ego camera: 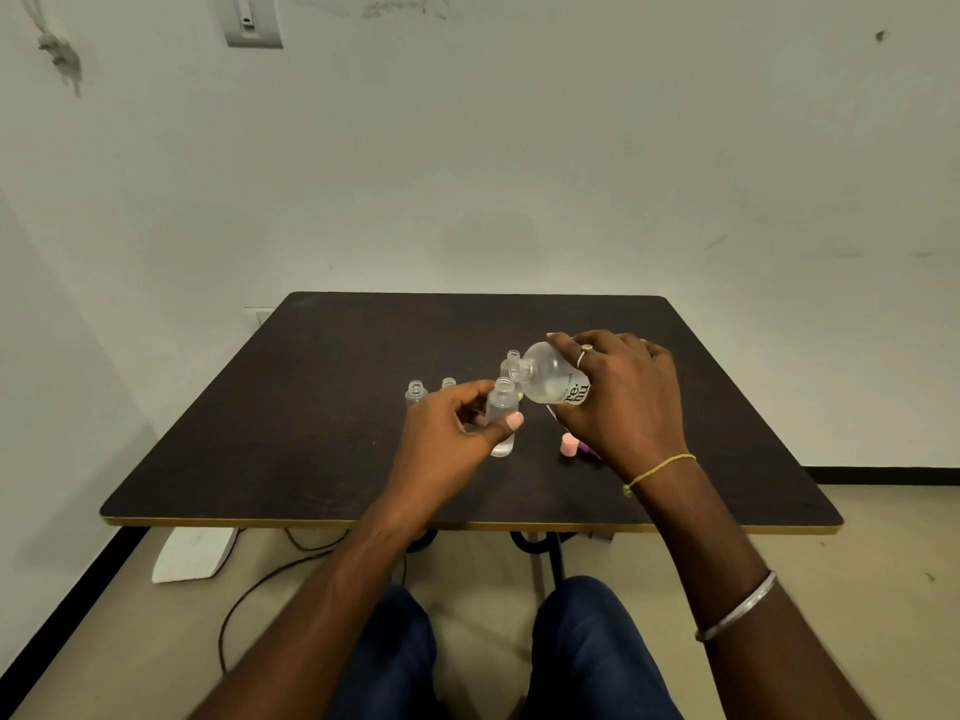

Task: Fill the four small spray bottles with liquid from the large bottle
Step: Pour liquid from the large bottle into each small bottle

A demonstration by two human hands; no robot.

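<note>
Our left hand [457,423] pinched a small spray bottle [503,413] between thumb and curled fingers, about midway up its clear body, with its base seemingly resting on the dark counter [311,407]. Our right hand [618,397] was wrapped over the large bottle [553,379], fingers curled round its labelled body. It tipped the bottle leftward so that the open mouth hung just above and slightly right of the small open neck. A little clear liquid lay at the bottom of the pinched bottle; we could not tell whether a stream was falling. We judged this the pour into one of the four, with most of the filling yet to do. To do it well, we would bring the large mouth squarely over the narrow neck, nearly touching, and tilt slowly so only a thin thread ran. We would hold the small bottle upright and firm against the counter, then level the large bottle before the liquid reached the neck. A wide mouth over so narrow an opening invited spills. Just behind the two mouths stood a rear bottle [513,358]. To the left stood a far-left bottle [416,393] and a neighbouring bottle [449,383], both uncapped. A pink cap [570,444] lay just below the right hand.
</note>
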